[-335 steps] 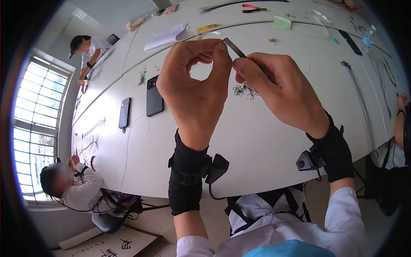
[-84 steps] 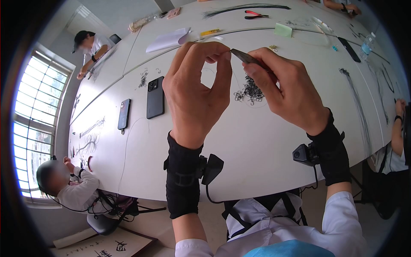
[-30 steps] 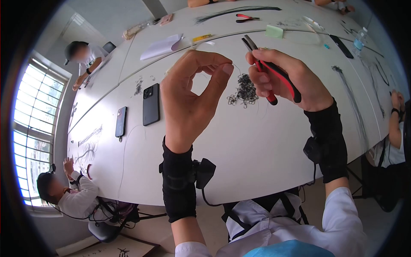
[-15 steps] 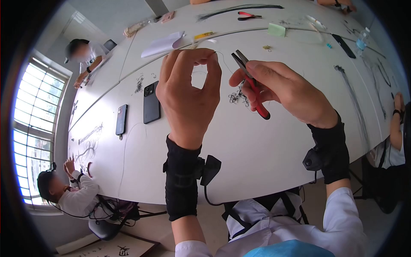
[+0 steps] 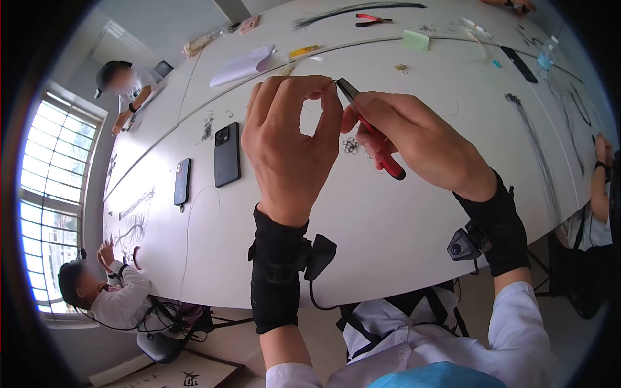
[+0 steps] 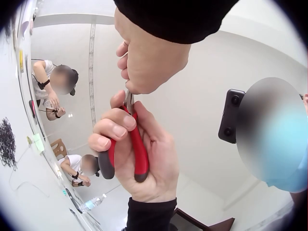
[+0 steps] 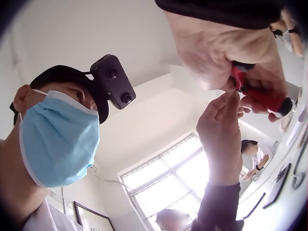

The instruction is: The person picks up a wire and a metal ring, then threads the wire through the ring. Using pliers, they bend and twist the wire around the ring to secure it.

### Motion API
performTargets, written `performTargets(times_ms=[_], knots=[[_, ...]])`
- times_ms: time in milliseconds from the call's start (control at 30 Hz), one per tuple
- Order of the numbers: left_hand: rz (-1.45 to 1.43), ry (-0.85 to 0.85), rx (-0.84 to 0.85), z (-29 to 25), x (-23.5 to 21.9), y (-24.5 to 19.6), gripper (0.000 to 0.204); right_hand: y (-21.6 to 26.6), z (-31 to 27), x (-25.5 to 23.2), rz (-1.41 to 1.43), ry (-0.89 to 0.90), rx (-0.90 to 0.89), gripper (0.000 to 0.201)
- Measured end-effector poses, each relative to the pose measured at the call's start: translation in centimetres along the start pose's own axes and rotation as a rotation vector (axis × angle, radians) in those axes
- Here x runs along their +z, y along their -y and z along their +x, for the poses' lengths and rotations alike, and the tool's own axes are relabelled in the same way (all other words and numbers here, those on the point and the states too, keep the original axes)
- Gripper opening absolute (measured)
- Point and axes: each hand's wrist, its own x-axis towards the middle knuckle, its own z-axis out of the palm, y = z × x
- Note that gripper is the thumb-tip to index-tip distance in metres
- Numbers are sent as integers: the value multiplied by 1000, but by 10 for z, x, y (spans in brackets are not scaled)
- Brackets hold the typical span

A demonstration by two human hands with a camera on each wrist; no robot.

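Observation:
My left hand is raised over the table, thumb and forefinger pinching a thin wire, mostly hidden by the fingertips. From the right, my right hand grips red-and-black pliers round the handles. The tips of the pliers meet the left fingertips, and the left wrist view shows the two handles spread in the right palm. Behind the right fingers, partly covered, a pile of small black wire loops lies on the white table.
Two phones, one black and one smaller, lie left of the hands. Farther back are white paper, a yellow cutter, another pair of pliers and a water bottle. Wire bundles lie at right.
Earlier the pliers were at the left fingertips, then drew back with the wire showing. Now they have moved left again to the left fingertips. The loop pile looks fuller than at first.

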Motion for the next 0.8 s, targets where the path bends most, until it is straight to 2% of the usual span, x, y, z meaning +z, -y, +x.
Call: performTargets(times_ms=[167, 367, 467, 567, 800], knots=[[44, 82, -66, 1, -5, -7, 10, -3, 0, 0, -21, -4, -19, 41], [-150, 15, -144, -1, 0, -2, 11, -1, 0, 0, -3, -39, -21, 46], [-220, 40, -208, 0, -1, -3, 10, -1, -1, 0, -4, -46, -32, 46], [-221, 155, -268, 0, -9, -7, 8, -1, -1, 1, 11, -48, -41, 45], [-293, 160, -319, 0, -8, -4, 9, -1, 0, -2, -38, -42, -41, 45]])
